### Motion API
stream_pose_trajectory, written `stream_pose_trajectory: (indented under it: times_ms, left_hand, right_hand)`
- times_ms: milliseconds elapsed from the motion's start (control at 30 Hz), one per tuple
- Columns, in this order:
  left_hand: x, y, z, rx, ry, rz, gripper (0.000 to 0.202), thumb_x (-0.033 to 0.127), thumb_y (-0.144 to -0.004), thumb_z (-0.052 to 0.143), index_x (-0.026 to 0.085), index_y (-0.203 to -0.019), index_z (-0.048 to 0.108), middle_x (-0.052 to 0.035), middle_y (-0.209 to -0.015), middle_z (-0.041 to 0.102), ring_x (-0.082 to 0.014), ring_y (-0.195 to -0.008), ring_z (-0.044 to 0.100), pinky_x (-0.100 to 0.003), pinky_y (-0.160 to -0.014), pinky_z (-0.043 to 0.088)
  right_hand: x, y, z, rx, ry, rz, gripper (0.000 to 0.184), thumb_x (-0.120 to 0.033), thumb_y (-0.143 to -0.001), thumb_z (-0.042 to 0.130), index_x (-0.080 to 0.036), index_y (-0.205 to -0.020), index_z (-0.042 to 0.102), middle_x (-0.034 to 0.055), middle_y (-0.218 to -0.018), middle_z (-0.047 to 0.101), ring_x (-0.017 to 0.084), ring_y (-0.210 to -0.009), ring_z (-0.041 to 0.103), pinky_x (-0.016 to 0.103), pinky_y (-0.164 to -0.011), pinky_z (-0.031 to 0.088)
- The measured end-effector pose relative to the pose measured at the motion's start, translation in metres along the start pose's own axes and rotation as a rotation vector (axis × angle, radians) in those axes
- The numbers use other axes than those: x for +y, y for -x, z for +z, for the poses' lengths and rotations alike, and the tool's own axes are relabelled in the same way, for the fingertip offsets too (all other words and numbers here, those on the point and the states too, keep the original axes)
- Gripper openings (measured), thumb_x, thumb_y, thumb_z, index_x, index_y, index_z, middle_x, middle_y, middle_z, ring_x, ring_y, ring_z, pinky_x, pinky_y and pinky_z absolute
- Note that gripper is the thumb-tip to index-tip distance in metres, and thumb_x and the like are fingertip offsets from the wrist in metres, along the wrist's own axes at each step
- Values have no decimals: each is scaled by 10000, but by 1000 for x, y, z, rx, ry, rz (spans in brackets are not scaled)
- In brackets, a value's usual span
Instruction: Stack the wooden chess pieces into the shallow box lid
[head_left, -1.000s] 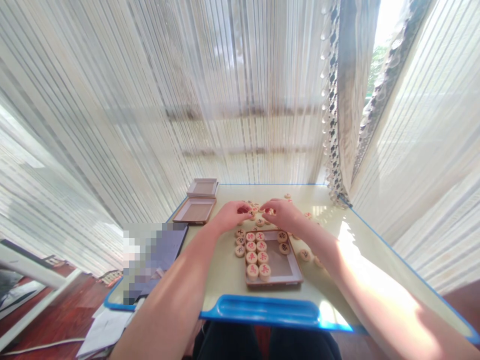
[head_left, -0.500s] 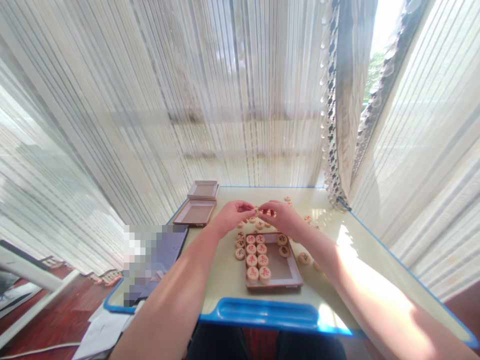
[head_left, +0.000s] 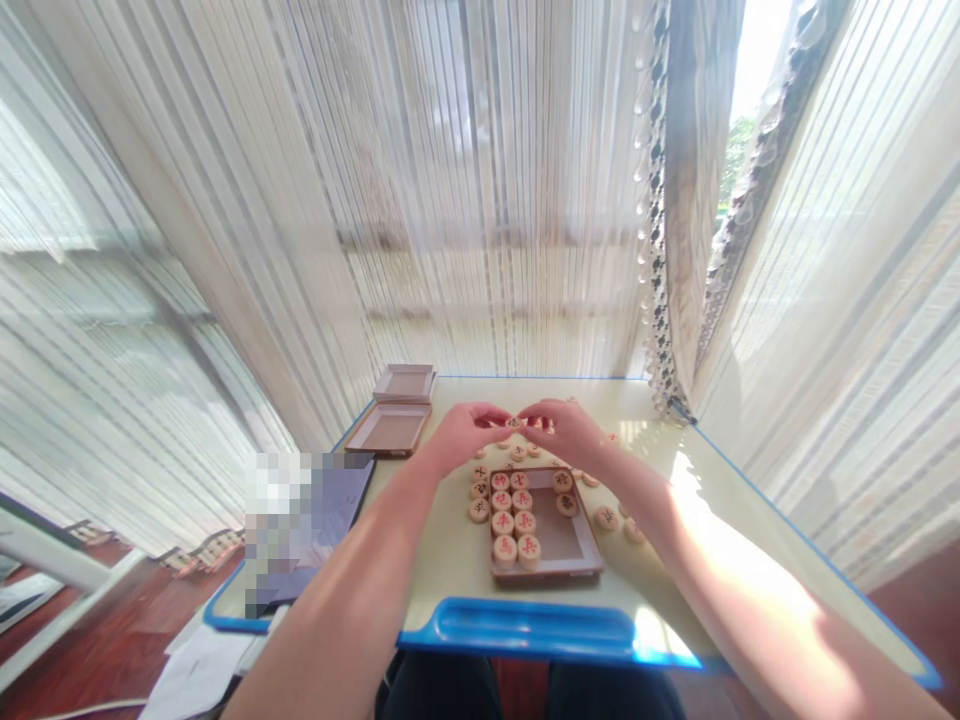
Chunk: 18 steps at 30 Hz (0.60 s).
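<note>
Between my fingertips, beyond the box tray, is a round xiangqi piece (head_left: 514, 423) with a dark character on its face. My left hand (head_left: 471, 434) pinches it from the left side, and my right hand (head_left: 561, 430) grips it from the right. Nearer to me lies a shallow box tray (head_left: 555, 545). Two columns of red-marked pieces (head_left: 524, 523) fill its left part, and two dark-marked pieces (head_left: 564, 492) sit at its upper right. More loose pieces lie under and around my hands, some of them hidden.
Several dark-marked pieces (head_left: 479, 491) line the tray's left side, and others (head_left: 607, 517) lie to its right. Two shallow box parts (head_left: 390, 428) stand at the table's far left. A dark folder (head_left: 341, 500) lies at the left edge. The table (head_left: 442, 560) has a blue rim; a curtain hangs behind.
Both hands stay almost in place around the piece, whose marked face now shows more plainly between the fingertips. The view has shifted slightly.
</note>
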<state>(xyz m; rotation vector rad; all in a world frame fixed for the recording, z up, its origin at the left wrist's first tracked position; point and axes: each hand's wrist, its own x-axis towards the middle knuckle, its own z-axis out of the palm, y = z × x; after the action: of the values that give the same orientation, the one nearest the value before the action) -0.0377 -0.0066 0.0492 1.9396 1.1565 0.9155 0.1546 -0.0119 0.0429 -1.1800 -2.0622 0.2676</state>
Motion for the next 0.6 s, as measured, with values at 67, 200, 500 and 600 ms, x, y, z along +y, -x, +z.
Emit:
stream_pose_trajectory:
  times_ms: [67,200,500,600]
  left_hand:
    - [5,2,1,27,-25,15,361,422,-679,676,176,-942,671,-42,-798,665,-135,-693,570,-221,-539,435]
    - [17,6,3,41,-56,47,348,408,-683,676,162,-928,674,-38,-781,659,-127,-684,560,-235,-589,456]
    - [25,11,29,-119,-139,165,313,410,-679,660,164,-872,673,-19,-778,647,-113,-645,525,-234,-596,417]
    - [30,16,38,-208,-238,230,294,423,-669,660,171,-820,675,-4,-748,645,-111,-629,504,-229,-579,387]
  right_hand:
    - [-2,0,-4,10,2,-15,199,-324,-754,592,-202,-876,691,33,-783,674,128,-655,573,263,-632,451]
    - [-9,3,-18,-26,-59,40,207,-336,-751,592,-200,-861,703,41,-784,686,129,-652,579,253,-596,450]
    - [-10,50,-38,-52,-44,163,226,-329,-738,591,-213,-897,701,13,-764,676,128,-636,572,257,-597,446]
    - [-4,70,-36,-72,-37,187,215,-320,-723,608,-216,-889,698,-1,-738,664,122,-628,561,245,-586,435]
